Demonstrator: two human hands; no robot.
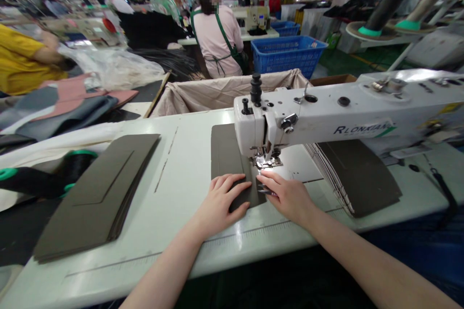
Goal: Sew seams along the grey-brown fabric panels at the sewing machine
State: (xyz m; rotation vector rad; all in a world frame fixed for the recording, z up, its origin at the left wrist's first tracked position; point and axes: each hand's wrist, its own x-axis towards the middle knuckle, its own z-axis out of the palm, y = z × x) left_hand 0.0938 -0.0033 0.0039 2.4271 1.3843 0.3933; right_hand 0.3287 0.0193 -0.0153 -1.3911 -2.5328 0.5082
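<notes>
An olive-grey fabric panel (225, 157) lies flat on the sewing machine table, its right edge at the presser foot (267, 162) of the white sewing machine (311, 118). My left hand (225, 201) rests on the panel's near part, fingers spread and palm down. Just in front of the presser foot, my right hand (292, 198) is closed, with its fingertips at the panel's right edge. Small pointed blades, seemingly thread snips (266, 190), stick out from under its fingers; their handle is hidden by the hand.
A stack of matching panels (105, 188) lies left; another stack (357, 174) with stitched edges lies right, under the machine arm. Black thread cones (32, 181) lie at far left. Behind the table are a cloth-lined bin (203, 94), a blue basket (286, 55) and a seated person (221, 38).
</notes>
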